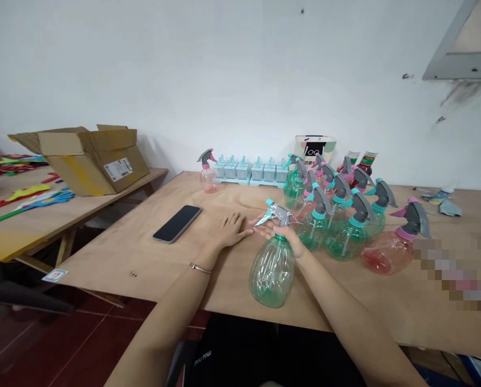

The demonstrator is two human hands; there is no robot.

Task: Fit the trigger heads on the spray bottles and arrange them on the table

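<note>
My right hand (pixel 288 240) grips a clear green spray bottle (pixel 271 274) by its neck. The bottle is tilted slightly, its turquoise nozzle pointing left and its grey head shiny, as if under clear film. Flat on the tabletop, fingers spread, lies my left hand (pixel 230 231), just left of the bottle and holding nothing. Several green and pink spray bottles with grey trigger heads, such as a green one (pixel 347 236) and a pink one (pixel 387 251), stand close together to the right of my right hand.
A black phone (pixel 178 223) lies left of my left hand. Behind stand a lone pink spray bottle (pixel 208 177) and pale blue popsicle molds (pixel 243 172). An open cardboard box (pixel 99 161) sits on the neighbouring table (pixel 58 220). Small items, including a bluish cloth (pixel 450 208), lie at the back right.
</note>
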